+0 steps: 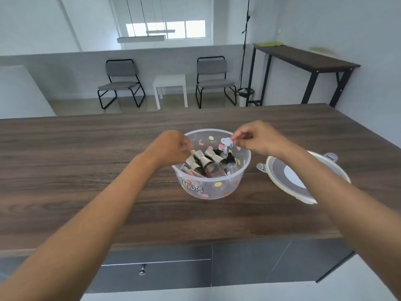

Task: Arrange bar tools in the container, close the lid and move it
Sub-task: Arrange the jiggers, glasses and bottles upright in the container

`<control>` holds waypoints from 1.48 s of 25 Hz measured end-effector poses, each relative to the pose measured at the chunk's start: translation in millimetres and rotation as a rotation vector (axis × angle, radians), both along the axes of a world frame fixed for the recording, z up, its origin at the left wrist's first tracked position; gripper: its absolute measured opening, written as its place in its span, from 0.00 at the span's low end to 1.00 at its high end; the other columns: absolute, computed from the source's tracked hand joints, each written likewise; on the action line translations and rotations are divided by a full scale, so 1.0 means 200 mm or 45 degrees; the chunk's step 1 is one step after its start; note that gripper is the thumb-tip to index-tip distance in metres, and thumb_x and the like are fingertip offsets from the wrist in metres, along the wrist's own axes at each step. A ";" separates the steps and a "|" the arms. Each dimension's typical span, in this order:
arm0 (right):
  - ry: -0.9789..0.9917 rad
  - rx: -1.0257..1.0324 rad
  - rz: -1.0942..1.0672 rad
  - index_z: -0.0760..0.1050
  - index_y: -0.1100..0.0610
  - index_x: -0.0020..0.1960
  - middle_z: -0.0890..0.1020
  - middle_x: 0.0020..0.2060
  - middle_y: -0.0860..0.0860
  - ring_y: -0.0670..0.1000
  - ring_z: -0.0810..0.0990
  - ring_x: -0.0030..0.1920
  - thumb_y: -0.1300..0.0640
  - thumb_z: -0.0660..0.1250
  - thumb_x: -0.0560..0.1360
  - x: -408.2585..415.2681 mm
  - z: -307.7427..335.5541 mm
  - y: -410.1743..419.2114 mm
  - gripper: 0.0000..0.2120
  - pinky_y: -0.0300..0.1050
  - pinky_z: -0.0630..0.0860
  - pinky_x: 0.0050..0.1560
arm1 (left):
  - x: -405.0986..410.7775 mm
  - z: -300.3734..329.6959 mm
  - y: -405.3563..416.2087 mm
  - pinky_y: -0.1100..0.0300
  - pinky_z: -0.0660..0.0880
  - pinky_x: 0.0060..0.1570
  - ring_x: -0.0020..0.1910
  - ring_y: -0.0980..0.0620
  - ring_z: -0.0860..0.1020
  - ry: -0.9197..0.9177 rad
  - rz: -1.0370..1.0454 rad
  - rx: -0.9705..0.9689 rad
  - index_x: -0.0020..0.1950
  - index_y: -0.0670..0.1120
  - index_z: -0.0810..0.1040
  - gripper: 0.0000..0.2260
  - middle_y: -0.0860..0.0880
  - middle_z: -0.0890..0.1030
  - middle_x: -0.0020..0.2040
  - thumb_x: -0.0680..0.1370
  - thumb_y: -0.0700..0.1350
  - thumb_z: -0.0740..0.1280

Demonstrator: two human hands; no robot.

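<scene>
A clear round plastic container [213, 187] with cartoon stickers stands in the middle of the wooden counter [86, 170]. Inside lie several steel jiggers [208, 159] and a small dropper bottle [230, 164]. My left hand [171, 148] hovers at the container's left rim, fingers curled near a jigger; whether it grips one I cannot tell. My right hand [253, 137] is above the far right rim with its fingers pinched together, nothing clearly in them. The round lid [282, 170] lies flat on the counter to the right, partly hidden by my right forearm.
The counter's front edge runs below my arms, with grey cabinet doors and a knob [142, 272] beneath. Beyond the counter stand two grey chairs [121, 83], a white side table [170, 88] and a tall dark table [303, 59] by the right wall.
</scene>
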State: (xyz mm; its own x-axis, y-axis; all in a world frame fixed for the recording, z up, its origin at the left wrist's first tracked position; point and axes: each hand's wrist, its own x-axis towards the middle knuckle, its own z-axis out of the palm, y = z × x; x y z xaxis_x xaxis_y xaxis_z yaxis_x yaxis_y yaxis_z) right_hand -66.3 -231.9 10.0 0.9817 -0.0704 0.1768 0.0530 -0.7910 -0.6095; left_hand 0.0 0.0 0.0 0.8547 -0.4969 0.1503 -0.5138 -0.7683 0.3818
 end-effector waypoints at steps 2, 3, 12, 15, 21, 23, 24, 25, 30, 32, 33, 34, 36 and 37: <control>0.219 -0.210 0.167 0.83 0.54 0.52 0.86 0.49 0.50 0.46 0.82 0.49 0.62 0.69 0.71 0.07 -0.01 0.06 0.11 0.36 0.75 0.54 | 0.02 -0.01 -0.07 0.64 0.71 0.52 0.55 0.50 0.80 0.112 -0.075 0.271 0.54 0.46 0.84 0.12 0.48 0.85 0.54 0.72 0.43 0.69; 0.289 -0.301 0.223 0.83 0.54 0.52 0.86 0.50 0.50 0.47 0.82 0.51 0.62 0.69 0.71 0.12 -0.03 0.08 0.12 0.35 0.74 0.53 | 0.04 -0.02 -0.09 0.63 0.72 0.53 0.54 0.49 0.80 0.146 -0.098 0.357 0.54 0.46 0.84 0.12 0.48 0.85 0.54 0.71 0.44 0.70; 0.453 -0.729 0.406 0.81 0.52 0.57 0.85 0.51 0.53 0.53 0.80 0.52 0.64 0.69 0.68 0.28 -0.13 0.16 0.18 0.38 0.73 0.46 | 0.09 -0.11 -0.19 0.56 0.77 0.55 0.53 0.47 0.80 0.074 -0.080 0.578 0.52 0.46 0.85 0.14 0.47 0.84 0.51 0.68 0.47 0.72; 0.338 -0.786 0.426 0.82 0.53 0.55 0.86 0.51 0.52 0.53 0.81 0.53 0.65 0.66 0.69 0.28 -0.15 0.15 0.18 0.42 0.76 0.54 | 0.09 -0.14 -0.19 0.54 0.79 0.54 0.52 0.46 0.81 0.041 -0.073 0.573 0.50 0.43 0.85 0.12 0.46 0.85 0.50 0.69 0.43 0.69; 0.129 -0.760 0.433 0.83 0.54 0.54 0.86 0.52 0.50 0.51 0.82 0.54 0.65 0.64 0.72 0.27 -0.16 0.12 0.15 0.38 0.74 0.52 | 0.10 -0.14 -0.16 0.51 0.79 0.52 0.51 0.42 0.81 -0.066 -0.101 0.539 0.47 0.39 0.84 0.11 0.42 0.85 0.49 0.70 0.38 0.64; 0.109 -0.681 0.383 0.83 0.54 0.54 0.85 0.53 0.49 0.50 0.81 0.55 0.64 0.64 0.73 0.29 -0.14 0.12 0.14 0.35 0.71 0.52 | 0.10 -0.12 -0.15 0.49 0.80 0.50 0.50 0.41 0.81 -0.056 -0.053 0.469 0.43 0.38 0.82 0.09 0.42 0.85 0.48 0.70 0.38 0.63; 0.112 -0.643 0.357 0.83 0.55 0.54 0.85 0.53 0.50 0.50 0.81 0.56 0.64 0.64 0.74 0.30 -0.13 0.12 0.13 0.35 0.71 0.54 | 0.11 -0.11 -0.13 0.49 0.80 0.50 0.49 0.41 0.81 -0.048 -0.025 0.434 0.42 0.38 0.81 0.08 0.41 0.85 0.48 0.69 0.38 0.63; 0.109 -0.603 0.327 0.83 0.55 0.54 0.85 0.53 0.51 0.50 0.81 0.56 0.65 0.64 0.74 0.31 -0.13 0.12 0.14 0.36 0.72 0.56 | 0.11 -0.10 -0.12 0.48 0.80 0.50 0.49 0.40 0.82 -0.051 0.001 0.395 0.43 0.38 0.82 0.08 0.41 0.85 0.47 0.69 0.38 0.63; 0.187 -0.296 0.071 0.83 0.63 0.52 0.86 0.46 0.60 0.55 0.85 0.46 0.68 0.64 0.73 0.38 -0.13 0.17 0.12 0.46 0.80 0.53 | 0.12 -0.10 -0.08 0.48 0.80 0.50 0.49 0.39 0.81 -0.051 0.180 0.267 0.52 0.38 0.81 0.12 0.39 0.83 0.51 0.72 0.36 0.64; 0.284 -0.078 -0.043 0.82 0.66 0.51 0.86 0.43 0.64 0.58 0.85 0.39 0.69 0.64 0.74 0.40 -0.13 0.20 0.10 0.48 0.83 0.46 | 0.12 -0.10 -0.08 0.50 0.80 0.48 0.49 0.39 0.80 -0.052 0.212 0.247 0.52 0.38 0.79 0.11 0.39 0.82 0.50 0.71 0.36 0.64; 0.318 0.014 -0.103 0.81 0.68 0.51 0.85 0.43 0.65 0.57 0.84 0.35 0.69 0.64 0.74 0.40 -0.13 0.21 0.09 0.48 0.84 0.42 | 0.12 -0.10 -0.08 0.50 0.79 0.46 0.48 0.39 0.80 -0.048 0.220 0.238 0.51 0.38 0.79 0.10 0.39 0.82 0.50 0.71 0.37 0.64; 0.347 0.095 -0.164 0.80 0.69 0.51 0.85 0.44 0.66 0.55 0.83 0.32 0.68 0.64 0.75 0.40 -0.13 0.22 0.09 0.46 0.84 0.39 | 0.12 -0.10 -0.09 0.51 0.79 0.45 0.47 0.39 0.80 -0.042 0.232 0.226 0.50 0.38 0.79 0.09 0.40 0.82 0.49 0.71 0.37 0.65; 0.397 0.256 -0.270 0.79 0.70 0.53 0.84 0.45 0.66 0.52 0.81 0.30 0.67 0.63 0.76 0.41 -0.14 0.24 0.09 0.47 0.83 0.39 | 0.13 -0.09 -0.10 0.51 0.78 0.45 0.46 0.40 0.79 -0.020 0.254 0.200 0.48 0.38 0.78 0.08 0.40 0.81 0.47 0.71 0.38 0.65; 0.425 0.349 -0.311 0.77 0.71 0.54 0.84 0.47 0.67 0.53 0.81 0.31 0.67 0.63 0.76 0.41 -0.14 0.24 0.10 0.49 0.83 0.42 | 0.13 -0.09 -0.10 0.51 0.78 0.44 0.45 0.40 0.79 -0.009 0.255 0.195 0.47 0.38 0.78 0.07 0.41 0.81 0.45 0.71 0.38 0.65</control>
